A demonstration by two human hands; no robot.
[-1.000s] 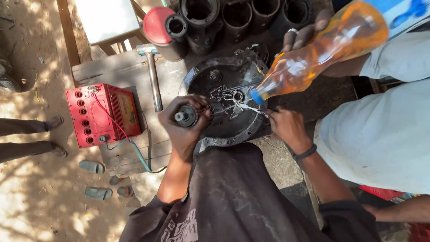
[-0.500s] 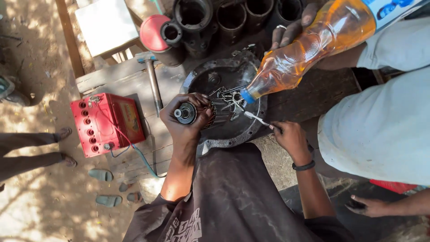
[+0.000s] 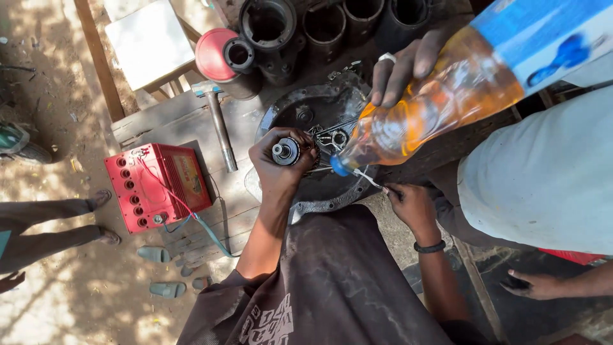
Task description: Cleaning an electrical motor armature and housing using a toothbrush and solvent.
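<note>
My left hand (image 3: 276, 167) is shut on a small round metal part (image 3: 285, 151) with a geared end, held upright over a dark round metal housing (image 3: 300, 115). My right hand (image 3: 412, 206) pinches a thin light-coloured stick tool (image 3: 367, 180) whose tip points under the bottle's mouth. Another person's hand (image 3: 401, 71) tilts a clear plastic bottle (image 3: 434, 108) of orange liquid, blue cap down, over the housing beside my left hand.
A red battery (image 3: 156, 185) with wires sits on the wooden bench (image 3: 153, 121) at left. A hammer (image 3: 218, 124) lies next to the housing. Dark metal cylinders (image 3: 268, 29) and a red can (image 3: 217, 54) stand behind. The other person's pale trousers (image 3: 543, 185) fill the right; sandals (image 3: 166, 289) lie on the dirt.
The bottle's blue cap has dropped lower, closer to my left hand. My right hand has drawn slightly back toward me with the stick tool. My left hand still holds the metal part.
</note>
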